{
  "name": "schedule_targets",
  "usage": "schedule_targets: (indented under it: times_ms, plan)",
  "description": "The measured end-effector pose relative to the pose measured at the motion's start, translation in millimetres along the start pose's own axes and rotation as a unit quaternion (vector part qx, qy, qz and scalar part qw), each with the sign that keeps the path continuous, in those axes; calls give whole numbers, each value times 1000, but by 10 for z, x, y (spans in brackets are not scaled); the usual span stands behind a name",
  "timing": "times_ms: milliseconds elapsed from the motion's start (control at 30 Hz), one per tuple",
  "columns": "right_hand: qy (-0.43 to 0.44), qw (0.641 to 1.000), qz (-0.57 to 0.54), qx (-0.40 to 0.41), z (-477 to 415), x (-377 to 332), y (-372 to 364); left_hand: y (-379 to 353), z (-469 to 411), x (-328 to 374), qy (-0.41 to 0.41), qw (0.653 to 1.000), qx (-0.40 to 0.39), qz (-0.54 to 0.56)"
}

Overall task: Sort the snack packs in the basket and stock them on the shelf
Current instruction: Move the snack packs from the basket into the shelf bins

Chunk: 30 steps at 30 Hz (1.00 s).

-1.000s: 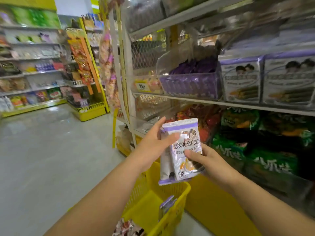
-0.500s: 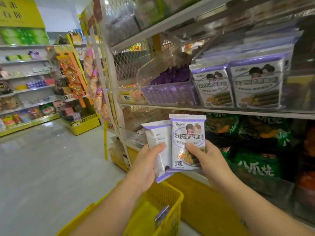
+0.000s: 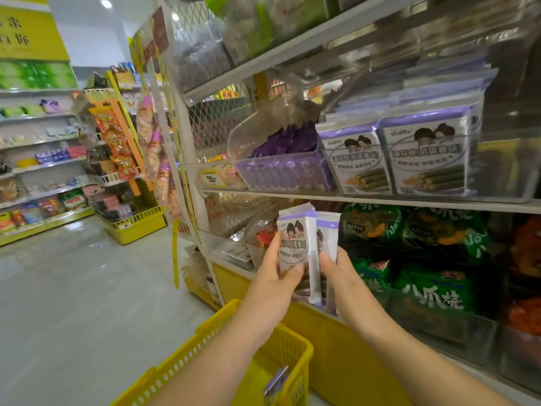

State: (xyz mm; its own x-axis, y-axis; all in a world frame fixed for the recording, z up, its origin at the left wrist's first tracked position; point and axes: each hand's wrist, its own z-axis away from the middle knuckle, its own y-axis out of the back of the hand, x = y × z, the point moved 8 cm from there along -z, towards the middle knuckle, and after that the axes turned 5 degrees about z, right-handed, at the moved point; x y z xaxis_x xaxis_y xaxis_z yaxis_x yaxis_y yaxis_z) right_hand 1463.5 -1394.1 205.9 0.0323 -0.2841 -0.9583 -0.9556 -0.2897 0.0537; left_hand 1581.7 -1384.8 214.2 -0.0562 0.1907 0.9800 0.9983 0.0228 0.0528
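Head view from my remote seat: low on the left, the yellow basket sits under the forearms with 1 purple-edged pack standing inside it. Up from there, the left hand grasps the front snack pack, thumb pressed across its printed face and fingers behind. Just right of it, the second snack pack is tucked partly behind the first, and the right hand pinches its lower half. Both packs are held in the air before the lower tier, under the shelf. On that shelf a purple bin comes first, then 2 matching packs to its right.

My worry is the overlap. The film looks slick, so if I lift both packs together 1 could slide out of its grip and drop toward the basket or the floor. Steering too far left would land them in the purple bin, and a top seam could catch under the shelf edge.

Each held pack stands upright, its long axis near vertical. The crimped top points up at the shelf and the printed face is turned toward me
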Motion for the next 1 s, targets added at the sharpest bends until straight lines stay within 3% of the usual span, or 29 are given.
schedule_targets:
  times_ms: [367, 500, 700, 867, 1000]
  plan:
    - [88, 994, 67, -13, 200, -805, 292, -363, 199, 783, -63, 978, -166, -106]
    - [155, 975, 151, -42, 344, -1505, 502, -497, 287, 1341, -134, 969, -167, -124]
    - [221, 922, 317, 0, 617, -2635, 1110, -764, 338, 2043, -264, 936, -162, -166]
    - [210, 827, 520, -41, 721, -2923, 1309, -1192, 312, 2588, -401, 860, -163, -272]
    - [282, 801, 525, 58, 720, -3111, 1594, -1470, 159, 2991, -508, 752, -35, -419]
